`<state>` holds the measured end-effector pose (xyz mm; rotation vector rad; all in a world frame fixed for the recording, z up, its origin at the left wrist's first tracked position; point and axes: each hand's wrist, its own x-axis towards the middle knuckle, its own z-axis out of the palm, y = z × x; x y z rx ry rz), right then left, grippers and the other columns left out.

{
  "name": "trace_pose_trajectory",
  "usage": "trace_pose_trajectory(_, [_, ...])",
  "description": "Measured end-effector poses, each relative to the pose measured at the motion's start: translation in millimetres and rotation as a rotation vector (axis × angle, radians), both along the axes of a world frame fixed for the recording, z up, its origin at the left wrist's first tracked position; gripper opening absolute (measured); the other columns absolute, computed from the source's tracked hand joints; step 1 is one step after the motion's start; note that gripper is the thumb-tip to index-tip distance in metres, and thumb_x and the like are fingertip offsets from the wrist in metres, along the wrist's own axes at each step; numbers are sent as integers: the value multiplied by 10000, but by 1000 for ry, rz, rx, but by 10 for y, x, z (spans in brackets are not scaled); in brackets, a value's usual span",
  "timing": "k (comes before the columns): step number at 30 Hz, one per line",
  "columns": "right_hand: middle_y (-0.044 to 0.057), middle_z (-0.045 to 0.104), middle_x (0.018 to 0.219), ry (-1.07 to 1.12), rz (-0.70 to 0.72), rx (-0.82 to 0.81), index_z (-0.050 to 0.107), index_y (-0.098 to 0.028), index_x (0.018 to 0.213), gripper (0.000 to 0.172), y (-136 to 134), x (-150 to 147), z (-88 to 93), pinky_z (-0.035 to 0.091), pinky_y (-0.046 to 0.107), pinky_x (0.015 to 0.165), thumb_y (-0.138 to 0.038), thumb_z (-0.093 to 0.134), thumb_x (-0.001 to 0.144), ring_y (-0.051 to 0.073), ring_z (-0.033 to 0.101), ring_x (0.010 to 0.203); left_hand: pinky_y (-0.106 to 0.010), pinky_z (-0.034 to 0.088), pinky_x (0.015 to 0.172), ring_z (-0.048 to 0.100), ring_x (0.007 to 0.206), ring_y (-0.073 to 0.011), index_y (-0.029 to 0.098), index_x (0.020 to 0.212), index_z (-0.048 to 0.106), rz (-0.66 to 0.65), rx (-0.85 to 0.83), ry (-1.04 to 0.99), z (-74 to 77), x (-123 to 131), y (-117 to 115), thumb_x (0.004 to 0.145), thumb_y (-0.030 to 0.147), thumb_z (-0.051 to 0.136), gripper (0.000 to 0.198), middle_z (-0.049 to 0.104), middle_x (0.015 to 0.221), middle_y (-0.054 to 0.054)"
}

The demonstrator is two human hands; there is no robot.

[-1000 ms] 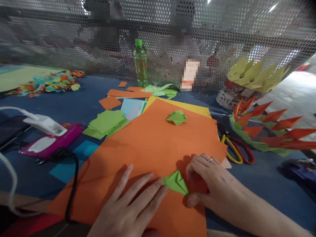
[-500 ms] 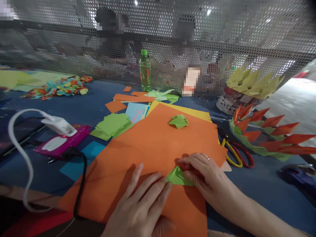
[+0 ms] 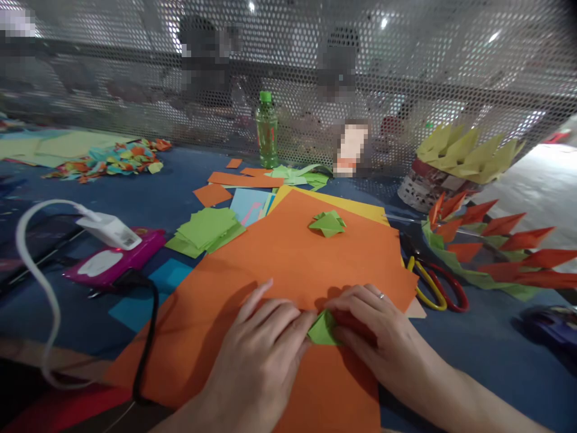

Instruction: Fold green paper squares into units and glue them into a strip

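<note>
A small folded piece of green paper [image 3: 323,330] lies on a large orange sheet [image 3: 270,270], between my two hands. My left hand [image 3: 264,346] grips its left edge with thumb and index finger, the little finger lifted away. On its right side, my right hand [image 3: 376,328] pinches the same paper, fingers bent over it; a ring shows on one finger. Part of the paper is hidden under the fingertips. Farther up the orange sheet sit several folded green pieces [image 3: 328,223] in a little pile. A stack of green paper squares [image 3: 205,231] rests at the sheet's left edge.
Right of the sheet are scissors [image 3: 435,285], an orange-spiked paper ring [image 3: 491,240] and a yellow-spiked paper crown [image 3: 466,153]. A green bottle [image 3: 267,132] stands by the perforated metal screen [image 3: 135,78]. At left lie a magenta power strip [image 3: 112,258] with cables and paper scraps [image 3: 112,161].
My left hand has shifted up and right, its fingers closing on the green paper. The paper's raised point now looks flatter and narrower, more covered by my fingers.
</note>
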<state>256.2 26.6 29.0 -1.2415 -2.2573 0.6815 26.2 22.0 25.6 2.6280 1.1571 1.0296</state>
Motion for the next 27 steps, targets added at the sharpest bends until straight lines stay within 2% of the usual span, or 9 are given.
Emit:
trace_pose_trajectory(8, [20, 631, 1102, 25, 35, 40, 549, -294, 1192, 299, -17, -4, 12, 486, 375, 866, -90, 535, 974, 213, 563, 989, -410, 313, 1051, 565, 923, -192, 213, 1187, 630, -20, -183, -4, -42, 21, 51, 977, 125, 513, 257, 640, 998, -5])
trace_pose_trajectory(13, [15, 638, 998, 85, 34, 45, 552, -253, 1056, 214, -14, -18, 4, 482, 342, 799, -62, 526, 961, 196, 567, 905, -403, 302, 1066, 575, 926, -180, 191, 1196, 633, -41, -120, 15, -13, 68, 53, 972, 75, 461, 306, 639, 1003, -23])
trace_pose_trajectory(16, [8, 636, 977, 103, 34, 23, 558, -246, 1028, 207, -16, -24, 2, 478, 329, 793, -55, 547, 950, 183, 563, 894, -409, 293, 1080, 576, 897, -172, 185, 1109, 655, -38, -86, 1, -5, 117, 48, 983, 71, 436, 277, 642, 952, -16])
trace_pose_trajectory(19, [8, 640, 977, 117, 29, 19, 567, -240, 998, 186, -23, -26, 13, 479, 322, 797, -61, 545, 956, 176, 567, 899, -428, 304, 1066, 565, 856, -173, 196, 988, 659, -16, -121, 5, -1, 159, 46, 997, 98, 437, 243, 629, 877, -3])
trace_pose_trajectory(27, [29, 634, 1007, 86, 2, 9, 574, -231, 1079, 203, -10, -38, 14, 479, 363, 825, -80, 575, 943, 198, 567, 921, -399, 382, 858, 490, 775, -191, 180, 826, 577, -12, -176, 5, -3, 216, 45, 976, 61, 395, 264, 572, 806, -23])
